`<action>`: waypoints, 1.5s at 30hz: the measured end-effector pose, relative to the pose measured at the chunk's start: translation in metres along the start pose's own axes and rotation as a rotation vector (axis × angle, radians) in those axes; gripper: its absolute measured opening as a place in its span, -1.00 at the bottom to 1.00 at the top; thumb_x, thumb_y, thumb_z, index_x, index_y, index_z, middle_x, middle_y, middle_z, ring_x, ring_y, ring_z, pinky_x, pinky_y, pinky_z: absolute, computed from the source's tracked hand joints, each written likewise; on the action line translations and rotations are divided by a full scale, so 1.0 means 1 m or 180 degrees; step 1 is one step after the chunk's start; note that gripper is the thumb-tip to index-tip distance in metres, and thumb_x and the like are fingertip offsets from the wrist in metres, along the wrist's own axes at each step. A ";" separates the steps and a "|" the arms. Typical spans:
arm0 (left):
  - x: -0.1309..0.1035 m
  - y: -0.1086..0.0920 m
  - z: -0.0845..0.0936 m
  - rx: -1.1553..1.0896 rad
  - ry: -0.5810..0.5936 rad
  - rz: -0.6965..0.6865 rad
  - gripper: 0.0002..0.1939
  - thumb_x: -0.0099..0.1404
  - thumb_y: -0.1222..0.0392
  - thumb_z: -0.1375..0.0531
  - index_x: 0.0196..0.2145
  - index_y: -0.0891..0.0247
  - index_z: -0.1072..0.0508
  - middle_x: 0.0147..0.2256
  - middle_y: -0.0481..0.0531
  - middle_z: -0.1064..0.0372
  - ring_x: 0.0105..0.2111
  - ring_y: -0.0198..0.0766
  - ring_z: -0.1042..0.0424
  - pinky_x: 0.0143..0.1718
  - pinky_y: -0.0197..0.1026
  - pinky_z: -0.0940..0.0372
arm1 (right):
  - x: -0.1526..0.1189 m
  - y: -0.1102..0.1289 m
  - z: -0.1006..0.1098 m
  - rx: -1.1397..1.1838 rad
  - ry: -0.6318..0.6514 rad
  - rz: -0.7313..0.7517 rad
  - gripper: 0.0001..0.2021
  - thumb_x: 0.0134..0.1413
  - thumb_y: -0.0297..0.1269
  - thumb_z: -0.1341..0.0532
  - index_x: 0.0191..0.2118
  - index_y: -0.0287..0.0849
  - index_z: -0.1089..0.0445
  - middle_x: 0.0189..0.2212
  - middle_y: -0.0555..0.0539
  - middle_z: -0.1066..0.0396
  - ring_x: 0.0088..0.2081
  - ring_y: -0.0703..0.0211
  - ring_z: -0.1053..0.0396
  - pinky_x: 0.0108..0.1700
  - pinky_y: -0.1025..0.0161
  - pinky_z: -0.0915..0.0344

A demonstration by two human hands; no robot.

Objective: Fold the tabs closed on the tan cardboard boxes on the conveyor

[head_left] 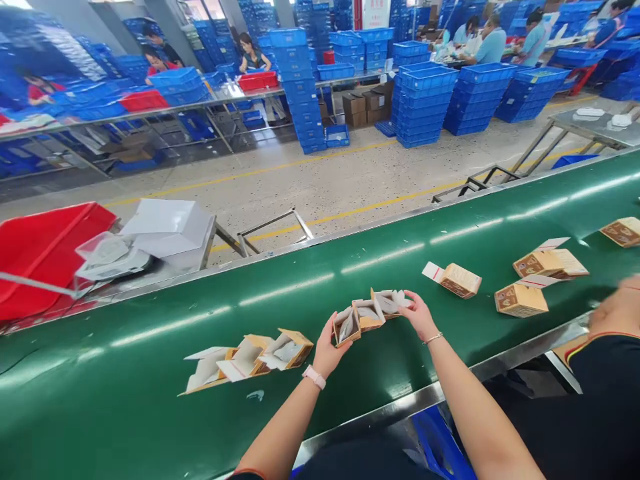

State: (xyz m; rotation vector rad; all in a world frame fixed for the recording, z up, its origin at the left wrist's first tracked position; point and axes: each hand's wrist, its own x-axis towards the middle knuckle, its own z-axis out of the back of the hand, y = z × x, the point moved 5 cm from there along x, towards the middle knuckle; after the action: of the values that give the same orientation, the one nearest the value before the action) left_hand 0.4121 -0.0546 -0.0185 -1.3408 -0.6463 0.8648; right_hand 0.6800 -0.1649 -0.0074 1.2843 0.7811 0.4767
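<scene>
My left hand (330, 350) has its fingers wrapped round the left end of a row of small open cardboard boxes (369, 317). At the row's right end, my right hand (417, 319) grips the last box near its raised white flaps. The boxes stand side by side on the green conveyor belt (150, 427), tops open, and a greyish packet (346, 327) shows inside the leftmost one. Left of my hands is a second row of open cardboard boxes (250, 360), their flaps spread. A pale insert shows in its rightmost box.
Several brown printed boxes (461, 280) lie on the belt to the right, some with flaps out. A co-worker's blurred hand (617, 307) is at the right edge. Beyond the belt stand a scale (115, 257), a white box (167, 227), a red bin (45, 253) and stacked blue crates (425, 100).
</scene>
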 end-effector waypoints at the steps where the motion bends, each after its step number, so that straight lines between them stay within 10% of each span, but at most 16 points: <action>1: -0.010 0.007 0.017 0.0044 -0.0171 0.0008 -0.20 0.01 0.21 -0.34 0.20 0.13 -0.18 0.18 0.16 -0.24 0.15 0.02 -0.29 0.17 0.11 -0.21 | 0.000 0.000 -0.023 -0.0097 0.0174 0.0056 -0.48 -0.25 -0.26 -0.28 -0.04 -0.16 -0.31 -0.27 -0.11 -0.52 -0.24 0.07 -0.49 -0.13 0.08 -0.43; 8: -0.043 0.016 0.111 0.0489 -0.1105 -0.0014 -0.25 0.04 0.24 -0.31 0.19 0.16 -0.21 0.20 0.16 -0.23 0.20 0.04 -0.22 0.24 0.11 -0.12 | 0.001 0.003 -0.151 -0.0619 0.0931 0.0270 -0.57 -0.23 -0.38 -0.19 -0.10 -0.09 -0.40 -0.17 -0.05 -0.50 -0.28 0.14 -0.46 -0.15 0.11 -0.41; 16: -0.030 0.013 0.169 0.0365 -0.1772 0.0161 -0.26 -0.04 0.32 -0.33 0.12 0.16 -0.27 0.15 0.17 -0.28 0.20 0.04 -0.21 0.25 0.14 -0.09 | 0.000 0.005 -0.209 -0.1023 0.1159 0.0684 -0.42 -0.23 -0.34 -0.16 0.06 -0.09 -0.32 0.04 -0.18 -0.35 -0.42 0.19 -0.38 -0.35 0.11 -0.42; 21: -0.090 0.021 0.118 0.0972 -0.2788 -0.0092 -0.26 0.07 0.12 -0.32 0.16 0.26 -0.14 0.13 0.36 -0.17 0.18 0.12 -0.20 0.11 0.17 -0.23 | -0.014 0.008 -0.185 -0.1200 0.0462 0.0906 -0.67 -0.13 -0.22 -0.16 -0.16 -0.11 -0.35 -0.17 -0.18 -0.37 -0.11 -0.08 -0.32 -0.03 -0.12 -0.31; 25: -0.097 0.020 0.029 0.1164 -0.1356 -0.0672 -0.35 0.09 0.09 -0.30 0.12 0.20 -0.23 0.11 0.31 -0.24 0.16 0.11 -0.23 0.18 0.25 -0.11 | -0.044 0.005 -0.151 -0.1371 -0.0368 0.0927 -0.63 -0.08 -0.03 -0.19 -0.20 -0.16 -0.26 -0.20 -0.27 -0.31 -0.02 -0.24 -0.24 0.07 -0.29 -0.16; 28: -0.066 0.011 -0.003 0.1094 -0.0629 -0.0790 -0.32 0.11 0.12 -0.28 0.17 0.20 -0.20 0.20 0.31 -0.16 0.25 0.11 -0.11 0.21 0.27 -0.06 | -0.074 0.002 -0.139 -0.1521 -0.0533 0.1316 -0.48 -0.13 0.07 -0.26 -0.12 -0.17 -0.22 -0.09 -0.32 -0.27 0.06 -0.25 -0.20 0.10 -0.26 -0.16; 34: -0.006 -0.004 0.002 0.1111 0.0285 -0.1006 -0.54 0.23 0.15 -0.13 0.09 0.18 -0.35 0.18 0.24 -0.26 0.28 0.00 -0.08 0.19 0.21 -0.09 | -0.092 0.001 -0.125 -0.1543 0.0692 0.2150 -0.37 -0.12 0.01 -0.31 0.08 -0.09 -0.21 0.10 -0.25 -0.26 0.12 -0.17 -0.24 0.12 -0.17 -0.20; 45: -0.005 -0.006 0.005 0.1281 0.0805 -0.0867 -0.55 0.23 0.03 -0.16 0.07 0.13 -0.40 0.15 0.21 -0.29 0.27 0.07 -0.08 0.22 0.24 -0.01 | -0.046 0.018 -0.111 -0.2524 0.1346 0.2409 -0.35 -0.20 0.02 -0.37 0.11 0.06 -0.37 0.19 -0.11 -0.27 0.20 -0.26 -0.12 0.18 -0.20 -0.07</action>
State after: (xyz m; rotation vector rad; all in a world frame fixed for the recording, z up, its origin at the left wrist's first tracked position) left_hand 0.4059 -0.0563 -0.0117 -0.9506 -0.4164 0.5554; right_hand 0.5690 -0.1193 0.0113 0.6794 0.3324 1.5337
